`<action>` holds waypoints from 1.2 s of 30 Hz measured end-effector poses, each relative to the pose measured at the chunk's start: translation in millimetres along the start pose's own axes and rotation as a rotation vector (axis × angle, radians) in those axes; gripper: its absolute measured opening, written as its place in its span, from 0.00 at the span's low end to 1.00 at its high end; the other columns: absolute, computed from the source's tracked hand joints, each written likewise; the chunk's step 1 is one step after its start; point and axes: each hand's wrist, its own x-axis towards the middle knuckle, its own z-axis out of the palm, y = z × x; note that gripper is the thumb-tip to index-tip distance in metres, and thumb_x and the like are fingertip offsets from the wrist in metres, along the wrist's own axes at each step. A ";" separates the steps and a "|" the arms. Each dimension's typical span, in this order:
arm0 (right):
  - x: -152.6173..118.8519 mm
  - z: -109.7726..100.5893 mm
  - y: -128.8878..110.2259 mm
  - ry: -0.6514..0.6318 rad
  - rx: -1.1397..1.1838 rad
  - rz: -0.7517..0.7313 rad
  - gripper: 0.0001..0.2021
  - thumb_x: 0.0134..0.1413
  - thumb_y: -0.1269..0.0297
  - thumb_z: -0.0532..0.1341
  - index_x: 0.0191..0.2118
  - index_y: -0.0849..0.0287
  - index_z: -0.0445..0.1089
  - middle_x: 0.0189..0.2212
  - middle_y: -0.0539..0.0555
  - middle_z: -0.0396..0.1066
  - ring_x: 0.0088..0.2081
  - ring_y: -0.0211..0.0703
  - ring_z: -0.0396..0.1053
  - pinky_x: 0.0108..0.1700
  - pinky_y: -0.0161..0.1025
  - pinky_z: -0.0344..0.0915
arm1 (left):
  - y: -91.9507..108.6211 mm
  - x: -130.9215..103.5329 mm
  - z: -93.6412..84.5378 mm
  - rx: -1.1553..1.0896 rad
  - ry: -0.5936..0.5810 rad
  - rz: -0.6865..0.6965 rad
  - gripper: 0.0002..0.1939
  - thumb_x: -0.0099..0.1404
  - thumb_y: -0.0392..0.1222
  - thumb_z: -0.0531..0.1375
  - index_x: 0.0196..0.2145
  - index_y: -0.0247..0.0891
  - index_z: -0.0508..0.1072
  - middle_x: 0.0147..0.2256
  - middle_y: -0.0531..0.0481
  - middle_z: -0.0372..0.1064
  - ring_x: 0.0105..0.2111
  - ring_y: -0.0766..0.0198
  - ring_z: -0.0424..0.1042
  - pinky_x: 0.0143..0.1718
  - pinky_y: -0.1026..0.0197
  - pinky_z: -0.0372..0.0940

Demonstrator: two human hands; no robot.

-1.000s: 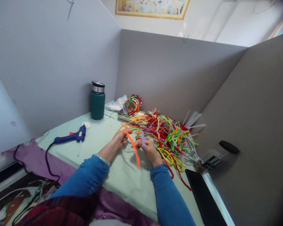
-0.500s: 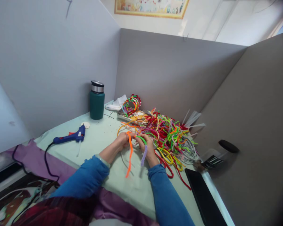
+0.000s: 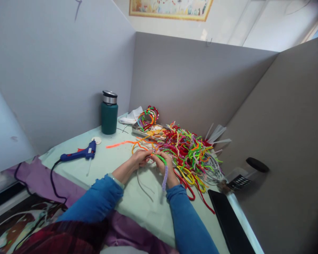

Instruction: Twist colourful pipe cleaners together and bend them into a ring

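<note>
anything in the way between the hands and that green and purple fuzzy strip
Nothing visible: the right hand holds the strip, with the left hand close at its upper end. The colourful pile lies beyond the hands, not between.

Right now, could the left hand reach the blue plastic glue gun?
Probably yes: the left hand seems busy with a fuzzy green-purple strip, but nothing tall blocks its way to the glue gun.
</note>
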 end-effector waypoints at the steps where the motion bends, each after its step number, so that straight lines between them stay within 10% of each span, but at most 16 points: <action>1: 0.3 0.2 -0.1 0.017 -0.002 0.009 0.12 0.48 0.55 0.60 0.29 0.60 0.71 0.18 0.48 0.64 0.22 0.36 0.59 0.27 0.34 0.58 | -0.7 0.6 0.2 0.005 0.013 0.015 0.22 0.52 0.58 0.60 0.19 0.35 0.62 0.14 0.58 0.54 0.10 0.77 0.43 0.11 0.68 0.38; 10: 5.2 -3.9 11.9 0.197 0.059 0.143 0.13 0.46 0.55 0.61 0.28 0.62 0.70 0.20 0.50 0.66 0.21 0.36 0.59 0.24 0.34 0.56 | 2.5 0.3 2.5 0.089 0.105 0.275 0.18 0.49 0.52 0.64 0.29 0.32 0.73 0.18 0.53 0.63 0.16 0.72 0.59 0.15 0.69 0.53; 36: 8.1 -2.1 10.6 0.197 0.102 0.172 0.15 0.48 0.52 0.59 0.30 0.61 0.70 0.20 0.50 0.67 0.17 0.35 0.58 0.20 0.34 0.54 | -7.5 16.8 -4.4 0.520 0.223 0.550 0.07 0.55 0.40 0.60 0.30 0.37 0.78 0.28 0.49 0.74 0.30 0.64 0.69 0.32 0.66 0.61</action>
